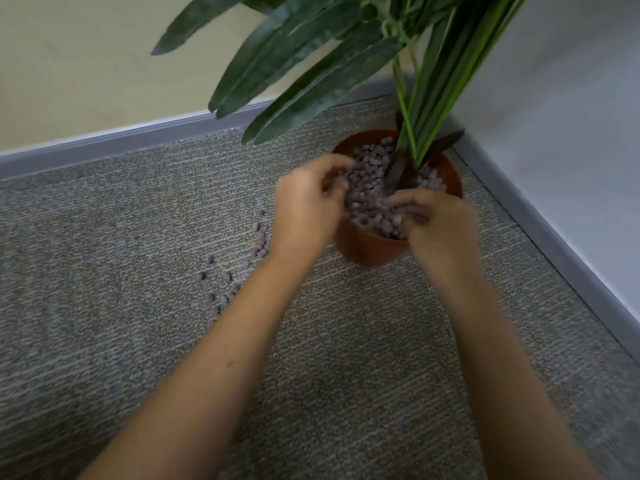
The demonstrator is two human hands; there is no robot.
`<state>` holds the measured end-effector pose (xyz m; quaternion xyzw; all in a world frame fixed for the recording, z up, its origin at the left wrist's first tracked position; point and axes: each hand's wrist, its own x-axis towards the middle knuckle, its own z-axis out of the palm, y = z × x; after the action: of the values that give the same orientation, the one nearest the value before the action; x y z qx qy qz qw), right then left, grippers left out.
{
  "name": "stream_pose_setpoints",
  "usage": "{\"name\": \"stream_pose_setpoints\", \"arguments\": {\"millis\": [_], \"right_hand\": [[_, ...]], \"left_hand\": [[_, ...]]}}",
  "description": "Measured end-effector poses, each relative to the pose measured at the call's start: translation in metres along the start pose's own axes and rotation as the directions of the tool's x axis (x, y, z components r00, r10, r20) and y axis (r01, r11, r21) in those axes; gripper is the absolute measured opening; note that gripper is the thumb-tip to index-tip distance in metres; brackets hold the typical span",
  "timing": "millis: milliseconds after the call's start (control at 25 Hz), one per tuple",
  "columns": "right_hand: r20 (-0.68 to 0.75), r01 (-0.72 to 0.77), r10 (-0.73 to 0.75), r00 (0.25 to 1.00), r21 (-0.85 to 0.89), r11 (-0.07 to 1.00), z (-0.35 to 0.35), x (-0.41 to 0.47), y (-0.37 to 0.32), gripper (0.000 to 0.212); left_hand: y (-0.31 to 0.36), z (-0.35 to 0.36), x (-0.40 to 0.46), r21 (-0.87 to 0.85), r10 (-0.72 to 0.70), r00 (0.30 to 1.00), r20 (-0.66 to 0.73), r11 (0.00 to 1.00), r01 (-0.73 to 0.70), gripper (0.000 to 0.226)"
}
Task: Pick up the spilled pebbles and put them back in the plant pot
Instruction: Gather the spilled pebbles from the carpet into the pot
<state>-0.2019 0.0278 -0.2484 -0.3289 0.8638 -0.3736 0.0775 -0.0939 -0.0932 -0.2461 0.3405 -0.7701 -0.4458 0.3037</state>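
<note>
Grey carpet (pixel 104 341) carries plant pot (pixel 367 249) and spilled pebbles (pixel 239 271).

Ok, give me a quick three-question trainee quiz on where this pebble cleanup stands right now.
1. True or false: both the left hand and right hand are over the round terracotta-brown plastic plant pot.
2. Where do the spilled grey-purple pebbles lie? A) grey carpet left of the pot B) right of the pot C) on the grey skirting board
3. Fill in: the pot stands in a room ____.

Key: 1 true; 2 A; 3 corner
</note>
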Motion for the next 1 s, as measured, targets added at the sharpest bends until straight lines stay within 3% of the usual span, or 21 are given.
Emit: {"name": "stream_pose_setpoints", "arguments": {"millis": [80, 160, 240, 320, 440, 600, 720, 840, 1000], "right_hand": [[-0.238, 0.072, -0.062, 0.969, 0.033, 0.997, 0.014, -0.018, 0.002, 0.026], [-0.426, 0.211, -0.157, 0.891, 0.080, 0.974, 0.021, -0.038, 0.002, 0.022], [-0.446, 0.358, -0.282, 0.850, 0.093, 0.929, 0.029, -0.052, 0.004, 0.020], [-0.323, 0.417, -0.356, 0.877, 0.144, 0.897, 0.047, -0.066, 0.008, 0.020], [-0.024, 0.431, -0.434, 0.900, 0.191, 0.882, 0.083, -0.100, 0.011, 0.019], [0.316, 0.535, -0.564, 0.763, 0.182, 0.825, 0.131, -0.143, 0.017, 0.025], [0.317, 0.535, -0.547, 0.774, 0.133, 0.834, 0.146, -0.152, 0.024, 0.031], [0.303, 0.516, -0.499, 0.812, 0.026, 0.856, 0.149, -0.137, 0.027, 0.040], [0.506, 0.658, -0.531, 0.680, -0.099, 0.747, 0.151, -0.117, 0.020, 0.061]], "left_hand": [[-0.025, -0.027, -0.023, -0.007, -0.051, 0.990, -0.128, 0.999, 0.051, 0.025], [-0.052, -0.056, -0.054, 0.044, -0.049, 0.967, -0.248, 0.997, 0.062, 0.024], [-0.079, -0.074, -0.083, 0.132, -0.053, 0.946, -0.320, 0.986, 0.100, 0.024], [-0.105, -0.080, -0.114, 0.218, -0.075, 0.943, -0.325, 0.964, 0.152, 0.026], [-0.131, -0.077, -0.162, 0.313, -0.073, 0.964, -0.256, 0.937, 0.154, 0.032], [-0.146, -0.078, -0.196, 0.389, -0.056, 0.992, -0.110, 0.916, 0.094, 0.026], [-0.144, -0.068, -0.209, 0.433, -0.018, 1.000, 0.015, 0.901, 0.010, 0.037], [-0.143, -0.060, -0.214, 0.452, 0.009, 1.000, 0.013, 0.892, -0.014, 0.032], [-0.149, -0.065, -0.203, 0.488, -0.027, 0.999, -0.039, 0.872, 0.043, 0.025]]}}
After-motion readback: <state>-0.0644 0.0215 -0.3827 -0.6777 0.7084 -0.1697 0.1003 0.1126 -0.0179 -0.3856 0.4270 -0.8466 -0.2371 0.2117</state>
